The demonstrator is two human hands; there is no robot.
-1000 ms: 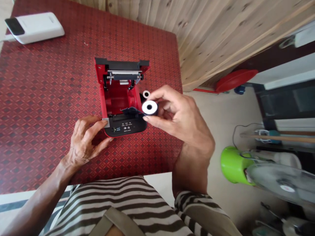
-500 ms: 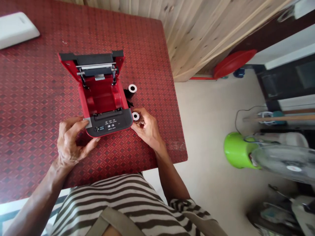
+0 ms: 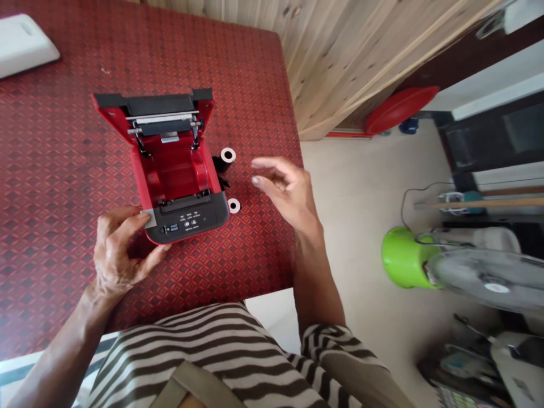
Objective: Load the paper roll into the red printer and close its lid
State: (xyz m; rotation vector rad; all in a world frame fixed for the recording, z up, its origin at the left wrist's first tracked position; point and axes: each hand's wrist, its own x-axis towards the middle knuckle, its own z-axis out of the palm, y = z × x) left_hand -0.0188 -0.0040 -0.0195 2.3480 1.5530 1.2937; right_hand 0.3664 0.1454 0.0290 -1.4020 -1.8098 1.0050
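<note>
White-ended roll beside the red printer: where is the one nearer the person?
In the head view, that roll sits on the red patterned table, just right of the printer's black front panel, with the other roll behind it.

You let go of the small white paper roll (image 3: 233, 205), leaving it on the red tablecloth (image 3: 63, 141) by the receipt printer (image 3: 170, 164), and lifted your open right hand (image 3: 284, 192) away rightward.
</note>
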